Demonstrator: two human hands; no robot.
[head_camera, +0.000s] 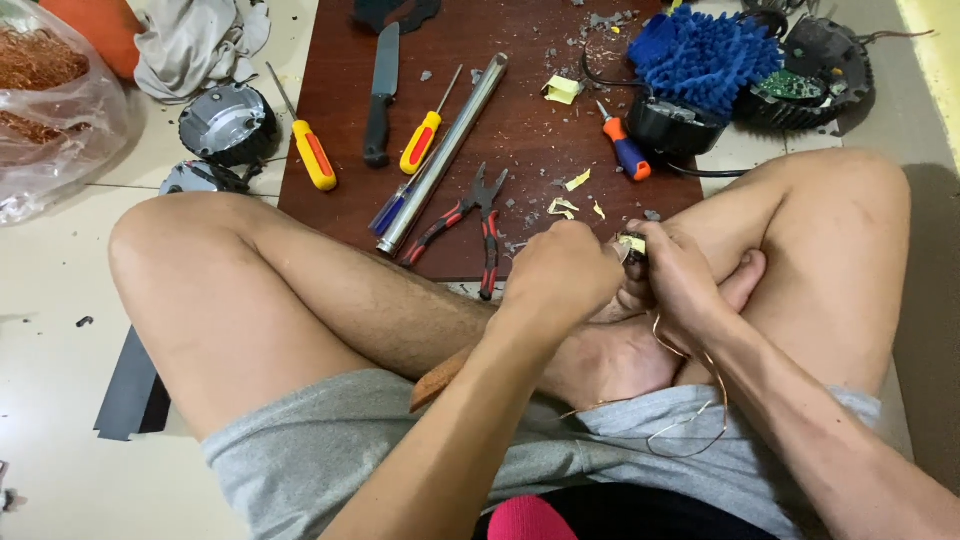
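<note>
Together, a small dark part with yellow tape sits pinched between the left hand and right hand, both closed on it over the crossed legs. Copper wire loops near. Red pliers lie farther left on the brown board.

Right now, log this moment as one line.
left hand: closed on small coil piece | right hand: pinching same piece | copper wire: trailing over lap | pliers: idle on board

Pliers and paper scraps ahead of hands.
</note>
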